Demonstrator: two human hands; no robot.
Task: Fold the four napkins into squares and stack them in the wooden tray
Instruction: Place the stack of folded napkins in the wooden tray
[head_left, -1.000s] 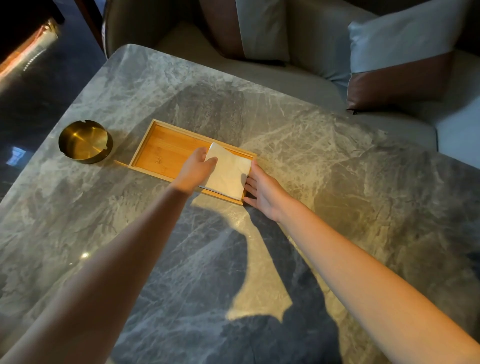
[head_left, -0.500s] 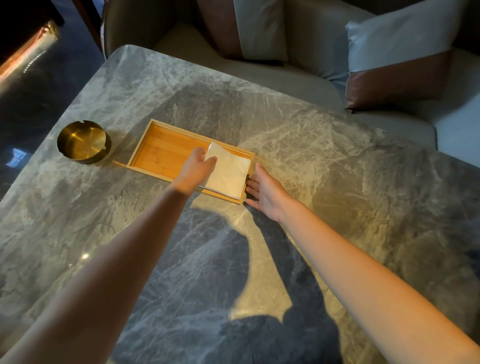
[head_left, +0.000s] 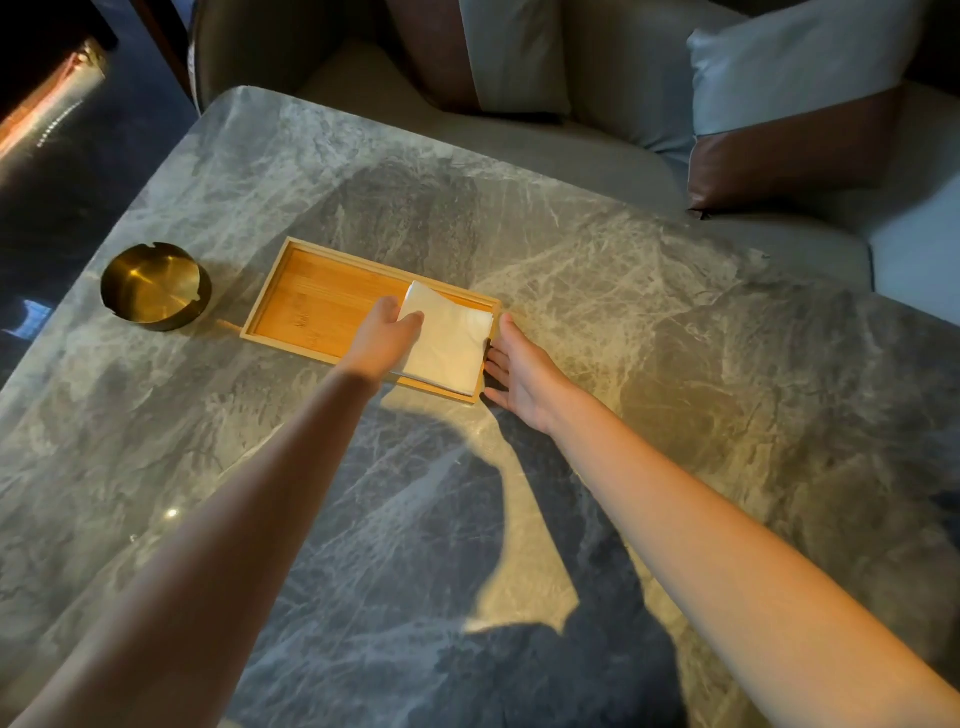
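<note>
1. You are leaning over one grey marble table (head_left: 675, 338), and it is carrying everything the task needs.
2. One sofa (head_left: 597, 156) is running along the far side, with two cushions on it, one far right (head_left: 795, 67) and one far middle (head_left: 514, 52).
3. One wooden tray (head_left: 311, 312) is lying left of centre. Its left half is showing bare wood.
4. One brass ashtray (head_left: 155, 286) is sitting just left of the tray, not touching it.
5. One stack of folded napkins (head_left: 452, 343) is filling the tray's right end, where it was lying a second ago. You cannot count its layers, and no other napkin is showing, so the stacking is probably finishing.
6. Your left hand (head_left: 382, 340) is staying on the stack's left edge. The thumb is lying on top and the fingers are tucking in at the edge, which looks like a pinch.
7. Your right hand (head_left: 522, 371) is what has been changing. Its fingers have been slipping back off the stack's right edge, and they are now lying straight against the outside of the tray's right end wall, holding nothing. That suggests you are squaring up and letting go, not folding.
</note>
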